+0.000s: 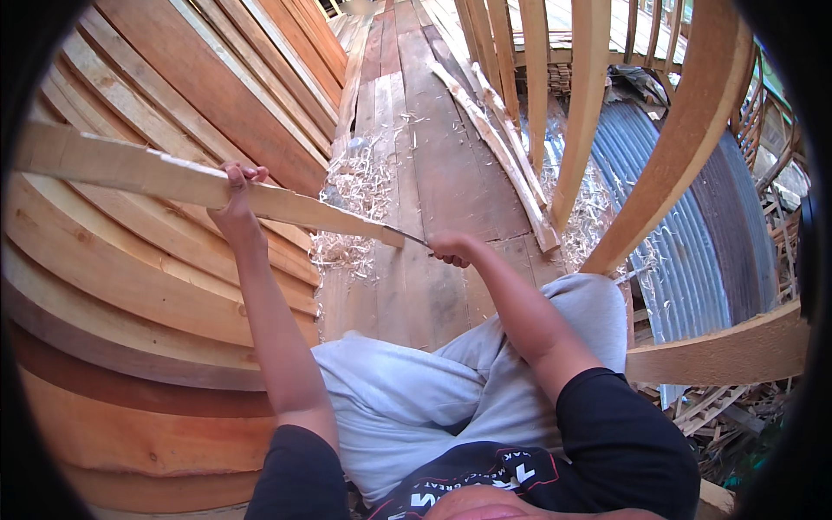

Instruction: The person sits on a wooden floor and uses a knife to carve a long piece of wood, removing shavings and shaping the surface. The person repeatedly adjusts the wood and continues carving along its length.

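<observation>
A long, pale wooden plank slants across from the left rim down toward the middle, narrowing at its far right end. My left hand is closed around its upper edge, thumb and fingertips showing over the top. My right hand is a fist just past the plank's right end. From that fist a thin dark blade, like a knife's, reaches to the plank's tip and seems to touch it. Its handle is hidden in my fingers. My legs in grey trousers are bent below both hands.
Stacked boards fill the left side. Curled shavings litter the plank floor. Two stripped poles lie ahead on the right. Upright timber posts line the right edge, with corrugated metal sheets beyond and lower.
</observation>
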`<state>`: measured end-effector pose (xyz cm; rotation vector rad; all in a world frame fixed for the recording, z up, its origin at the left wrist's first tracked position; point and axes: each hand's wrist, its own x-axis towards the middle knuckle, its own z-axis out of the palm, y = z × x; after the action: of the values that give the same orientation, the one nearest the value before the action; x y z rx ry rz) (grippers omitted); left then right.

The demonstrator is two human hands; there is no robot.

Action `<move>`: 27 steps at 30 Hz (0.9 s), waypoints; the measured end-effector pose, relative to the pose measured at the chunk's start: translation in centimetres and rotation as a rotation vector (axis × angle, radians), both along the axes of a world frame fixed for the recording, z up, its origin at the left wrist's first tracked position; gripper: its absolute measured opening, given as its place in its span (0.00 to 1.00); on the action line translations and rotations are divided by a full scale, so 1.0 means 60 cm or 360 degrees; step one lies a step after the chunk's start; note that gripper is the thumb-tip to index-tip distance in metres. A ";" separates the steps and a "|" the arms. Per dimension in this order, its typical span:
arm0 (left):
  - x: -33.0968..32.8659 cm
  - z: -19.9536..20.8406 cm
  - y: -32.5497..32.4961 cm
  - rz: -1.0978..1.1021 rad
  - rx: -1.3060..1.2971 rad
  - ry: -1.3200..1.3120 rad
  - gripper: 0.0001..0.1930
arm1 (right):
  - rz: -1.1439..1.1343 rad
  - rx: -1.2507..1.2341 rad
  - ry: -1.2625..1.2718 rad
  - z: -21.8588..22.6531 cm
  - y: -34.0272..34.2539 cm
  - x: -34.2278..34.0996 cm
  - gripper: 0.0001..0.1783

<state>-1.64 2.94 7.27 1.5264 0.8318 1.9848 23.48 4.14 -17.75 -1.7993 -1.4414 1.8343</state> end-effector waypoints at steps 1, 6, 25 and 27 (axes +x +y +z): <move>-0.010 -0.006 -0.002 -0.0050 -0.0009 -0.0084 0.10 | -0.0020 -0.0047 0.0034 -0.004 0.000 -0.005 0.14; -0.066 -0.027 -0.009 -0.0082 0.0064 -0.0186 0.09 | 0.0119 -0.0134 0.0034 -0.014 0.013 -0.017 0.13; -0.109 -0.103 0.004 -0.0656 0.0100 -0.0390 0.10 | 0.0143 -0.0317 0.0092 -0.005 0.021 -0.038 0.15; -0.105 -0.096 0.003 -0.0669 0.0066 -0.0483 0.09 | 0.0125 -0.0230 0.0057 -0.006 0.029 -0.032 0.14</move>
<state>-7.93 3.11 1.52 1.2512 0.3157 1.8559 21.57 5.89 -18.08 -1.7875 -1.4191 2.0476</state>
